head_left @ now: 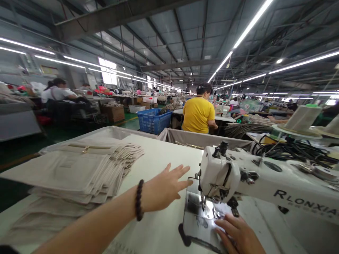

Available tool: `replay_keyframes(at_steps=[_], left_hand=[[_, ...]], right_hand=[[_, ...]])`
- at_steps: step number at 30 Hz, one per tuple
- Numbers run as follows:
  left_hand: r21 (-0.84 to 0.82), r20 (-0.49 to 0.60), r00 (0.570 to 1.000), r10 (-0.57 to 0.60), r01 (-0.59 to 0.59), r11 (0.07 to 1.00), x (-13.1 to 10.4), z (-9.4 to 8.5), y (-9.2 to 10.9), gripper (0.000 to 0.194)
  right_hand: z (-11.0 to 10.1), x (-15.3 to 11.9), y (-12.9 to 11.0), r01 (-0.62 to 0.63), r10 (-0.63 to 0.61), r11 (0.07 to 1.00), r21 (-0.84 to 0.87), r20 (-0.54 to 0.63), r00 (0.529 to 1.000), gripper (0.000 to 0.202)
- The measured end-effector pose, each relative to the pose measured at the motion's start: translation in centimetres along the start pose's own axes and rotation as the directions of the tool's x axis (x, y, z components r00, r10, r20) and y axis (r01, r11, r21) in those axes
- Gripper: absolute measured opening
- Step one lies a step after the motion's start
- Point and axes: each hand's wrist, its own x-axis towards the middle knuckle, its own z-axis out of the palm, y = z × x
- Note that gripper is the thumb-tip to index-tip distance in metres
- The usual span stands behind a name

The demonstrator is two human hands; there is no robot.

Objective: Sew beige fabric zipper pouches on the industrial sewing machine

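Note:
My left hand [168, 187] reaches over the pale table [148, 155], fingers spread and nothing in them. Its fingertips are close to the left edge of the machine's metal bed plate [194, 222]. Around that wrist is a dark beaded bracelet [139, 200]. My right hand [237, 231] rests by the plate's right side, below the needle area, with fingers stretched out and no object visible in them. A white sewing machine [265, 173] stands over the plate, its lamp lighting the presser foot [203, 203]. Left of my forearm lies a stack of beige fabric pieces [79, 173]; the top one bears a zipper.
Behind the table sit grey cloth-lined bins [212, 137] and a blue plastic crate [153, 120]. A person in a yellow shirt [198, 113] sits ahead, back turned. Thread cones [304, 118] stand at the right. Another person [57, 91] sits at the far left.

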Motion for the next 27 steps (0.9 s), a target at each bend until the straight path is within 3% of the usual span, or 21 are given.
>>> replay_keyframes(at_steps=[3,4,6,7,8,10,13,16,19,23,27], left_hand=[[0.143,-0.221,0.966,-0.131,0.165,0.976,-6.7,-4.3,-1.6,0.039],[0.156,-0.332,0.921,-0.202,0.265,0.951,-8.9,-5.4,-2.8,0.035],[0.119,-0.499,0.776,-0.386,0.503,0.856,-13.2,-6.8,-5.8,0.036],[0.085,-0.527,0.708,-0.471,0.595,0.799,-15.1,-7.1,-7.3,0.038],[0.064,-0.486,0.672,-0.558,0.664,0.745,-17.0,-7.1,-8.6,0.040],[0.060,-0.237,0.688,-0.686,0.715,0.696,-19.9,-6.4,-10.5,0.048],[0.041,-0.079,0.716,-0.693,0.697,0.716,-22.2,-4.9,-11.2,0.060],[0.016,-0.099,0.749,-0.656,0.660,0.751,-22.9,-4.2,-10.6,0.065],[-0.012,-0.132,0.767,-0.628,0.632,0.774,-23.4,-4.3,-10.4,0.056],[-0.031,-0.197,0.765,-0.613,0.620,0.784,-23.7,-4.4,-10.5,0.049],[0.006,-0.312,0.752,-0.581,0.613,0.790,-23.2,-4.4,-9.2,0.043]], right_hand=[[-0.1,-0.1,-0.1,-0.012,0.012,1.000,0.002,-0.042,0.999,0.027],[0.0,-0.2,0.0,-0.013,0.013,1.000,-0.003,-0.055,0.998,0.027],[0.1,-0.5,0.1,-0.013,0.011,1.000,-0.021,-0.080,0.997,0.029],[0.2,-0.6,0.2,-0.007,0.004,1.000,-0.028,-0.088,0.996,0.030],[0.2,-0.6,0.2,0.000,-0.003,0.999,-0.032,-0.095,0.996,0.030],[0.2,-0.7,0.3,0.013,-0.017,0.999,-0.037,-0.111,0.994,0.033],[0.0,-0.7,0.6,0.031,-0.037,0.998,-0.051,-0.128,0.991,0.035],[-0.7,-0.9,1.1,0.072,-0.083,0.994,-0.084,-0.142,0.986,0.031],[-1.8,-0.8,1.3,0.114,-0.130,0.988,-0.109,-0.152,0.980,0.028],[-4.1,-0.2,0.3,0.094,-0.116,0.988,-0.119,-0.197,0.973,0.030],[-6.2,-0.2,-1.9,0.045,-0.066,0.994,-0.099,-0.223,0.973,0.030]])
